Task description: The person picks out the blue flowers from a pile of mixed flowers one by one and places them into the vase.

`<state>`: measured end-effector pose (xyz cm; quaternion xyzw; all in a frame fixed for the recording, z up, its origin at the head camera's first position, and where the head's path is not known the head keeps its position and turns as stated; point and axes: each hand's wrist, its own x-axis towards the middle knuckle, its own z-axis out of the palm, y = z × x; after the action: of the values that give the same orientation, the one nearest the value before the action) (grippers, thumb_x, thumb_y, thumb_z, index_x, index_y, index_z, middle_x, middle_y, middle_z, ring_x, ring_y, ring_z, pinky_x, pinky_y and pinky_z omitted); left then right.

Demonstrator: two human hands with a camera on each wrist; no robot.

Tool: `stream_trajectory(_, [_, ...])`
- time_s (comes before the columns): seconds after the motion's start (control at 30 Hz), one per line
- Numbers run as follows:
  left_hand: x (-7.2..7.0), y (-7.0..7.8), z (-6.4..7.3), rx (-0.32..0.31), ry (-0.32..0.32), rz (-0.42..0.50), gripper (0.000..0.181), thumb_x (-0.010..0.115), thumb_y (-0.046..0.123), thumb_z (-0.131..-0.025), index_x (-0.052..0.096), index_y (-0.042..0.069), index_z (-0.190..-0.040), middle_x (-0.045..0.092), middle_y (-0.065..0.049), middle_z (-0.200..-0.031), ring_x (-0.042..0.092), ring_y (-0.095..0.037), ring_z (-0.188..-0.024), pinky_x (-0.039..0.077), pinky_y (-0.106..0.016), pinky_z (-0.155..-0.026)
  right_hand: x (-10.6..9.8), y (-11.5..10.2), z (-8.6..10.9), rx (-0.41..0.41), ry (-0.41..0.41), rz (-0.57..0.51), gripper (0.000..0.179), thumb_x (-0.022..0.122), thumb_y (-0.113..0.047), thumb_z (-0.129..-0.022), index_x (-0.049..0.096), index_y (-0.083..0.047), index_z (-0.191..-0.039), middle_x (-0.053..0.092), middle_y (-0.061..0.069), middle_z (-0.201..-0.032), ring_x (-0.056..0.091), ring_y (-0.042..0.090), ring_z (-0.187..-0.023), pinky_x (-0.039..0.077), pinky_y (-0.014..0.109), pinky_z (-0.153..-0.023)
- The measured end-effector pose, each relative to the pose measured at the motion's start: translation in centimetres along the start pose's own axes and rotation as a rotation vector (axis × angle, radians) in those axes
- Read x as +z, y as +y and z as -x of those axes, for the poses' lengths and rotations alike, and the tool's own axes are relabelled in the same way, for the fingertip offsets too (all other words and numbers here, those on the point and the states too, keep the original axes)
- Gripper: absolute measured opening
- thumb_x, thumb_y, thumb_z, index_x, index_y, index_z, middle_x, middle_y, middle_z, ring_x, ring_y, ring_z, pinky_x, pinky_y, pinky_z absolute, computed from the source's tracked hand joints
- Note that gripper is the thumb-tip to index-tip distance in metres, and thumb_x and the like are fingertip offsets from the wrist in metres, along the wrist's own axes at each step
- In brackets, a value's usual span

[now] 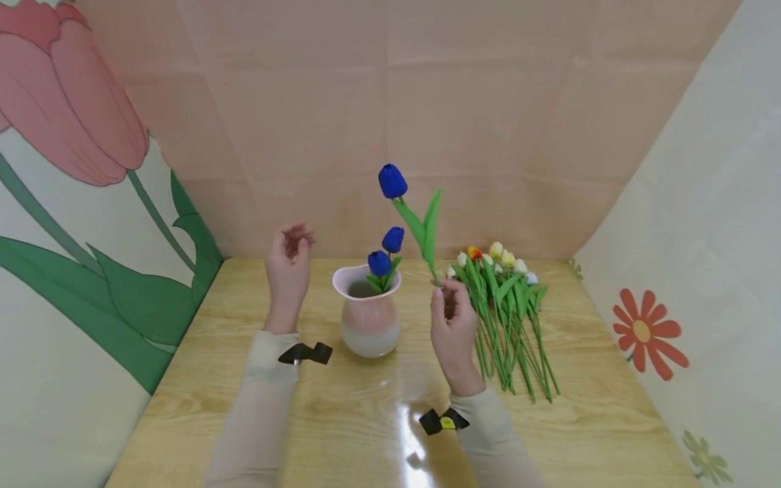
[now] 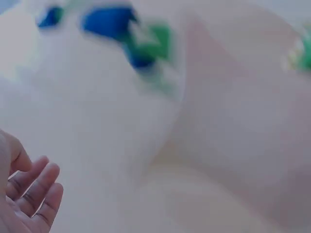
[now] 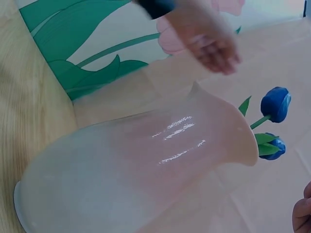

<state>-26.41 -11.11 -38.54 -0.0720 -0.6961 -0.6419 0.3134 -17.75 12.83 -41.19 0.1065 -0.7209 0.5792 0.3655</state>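
Observation:
Between my two hands a pink and white vase (image 1: 369, 325) with a wavy rim stands on the table, also large in the right wrist view. Two blue tulips (image 1: 379, 263) stick out of its mouth, leaning right. My right hand (image 1: 454, 332) pinches the lower stem of another blue tulip (image 1: 392, 181), held upright to the right of the vase and above the table. Raised left of the vase, my left hand (image 1: 289, 274) holds nothing, its fingers loosely bent. In the left wrist view the flowers are blurred.
A bunch of artificial tulips (image 1: 506, 291), mostly white and yellow with one orange, lies at the right of the wooden table (image 1: 207, 379). A pink cloth backdrop (image 1: 293, 122) hangs behind. Printed flower panels flank the table on both sides.

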Motion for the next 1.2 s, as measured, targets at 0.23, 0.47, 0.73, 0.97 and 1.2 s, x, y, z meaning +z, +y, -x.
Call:
stream_trajectory(0.23, [2.4, 6.4, 2.3, 0.135, -0.325, 0.244, 0.018, 0.05, -0.007, -0.095, 0.059, -0.014, -0.108, 0.066, -0.022, -0.093, 0.067, -0.019, -0.083, 0.058, -0.034, -0.077, 0.2, -0.1, 0.2, -0.027, 0.003, -0.019, 0.013, 0.05, 0.007, -0.095, 0.059, 0.012, -0.103, 0.053, 0.017, -0.07, 0.041, 0.001, -0.057, 0.031, 0.018, -0.047])
stream_trajectory(0.47, [4.8, 7.7, 4.8, -0.017, -0.81, -0.007, 0.038, 0.052, 0.011, -0.1, 0.051, -0.001, -0.135, 0.067, -0.017, -0.112, 0.067, -0.024, -0.102, 0.055, -0.032, -0.088, 0.2, -0.1, 0.1, -0.078, -0.001, -0.031, 0.012, 0.05, 0.011, -0.093, 0.058, 0.015, -0.101, 0.051, 0.014, -0.068, 0.041, 0.001, -0.057, 0.032, 0.018, -0.047])
stream_trajectory(0.73, [6.2, 7.5, 5.6, -0.057, -0.808, -0.003, 0.044, 0.054, 0.015, -0.1, 0.042, 0.004, -0.141, 0.064, -0.013, -0.122, 0.064, -0.023, -0.11, 0.053, -0.03, -0.091, 0.6, 0.9, 0.6, -0.162, -0.028, -0.013, 0.011, 0.053, 0.012, -0.091, 0.06, 0.01, -0.099, 0.051, 0.009, -0.066, 0.038, 0.001, -0.054, 0.031, 0.018, -0.045])
stream_trajectory(0.97, [5.8, 8.0, 5.6, -0.041, -0.609, 0.105, 0.02, 0.053, 0.011, -0.099, 0.055, 0.0, -0.116, 0.068, -0.021, -0.104, 0.067, -0.029, -0.092, 0.057, -0.038, -0.083, 1.4, 3.0, 1.6, -0.228, -0.104, -0.03, 0.015, 0.056, 0.006, -0.092, 0.062, 0.001, -0.104, 0.05, 0.004, -0.065, 0.037, 0.004, -0.051, 0.032, 0.017, -0.044])
stream_trajectory(1.2, [2.6, 10.8, 4.1, 0.176, -0.261, 0.362, 0.033, 0.049, 0.019, -0.102, 0.055, -0.01, -0.115, 0.068, -0.009, -0.098, 0.065, -0.018, -0.089, 0.056, -0.035, -0.081, 1.5, 3.7, 1.8, -0.224, -0.131, -0.028, 0.019, 0.056, 0.009, -0.089, 0.062, 0.002, -0.106, 0.051, 0.003, -0.064, 0.039, 0.004, -0.052, 0.034, 0.017, -0.045])
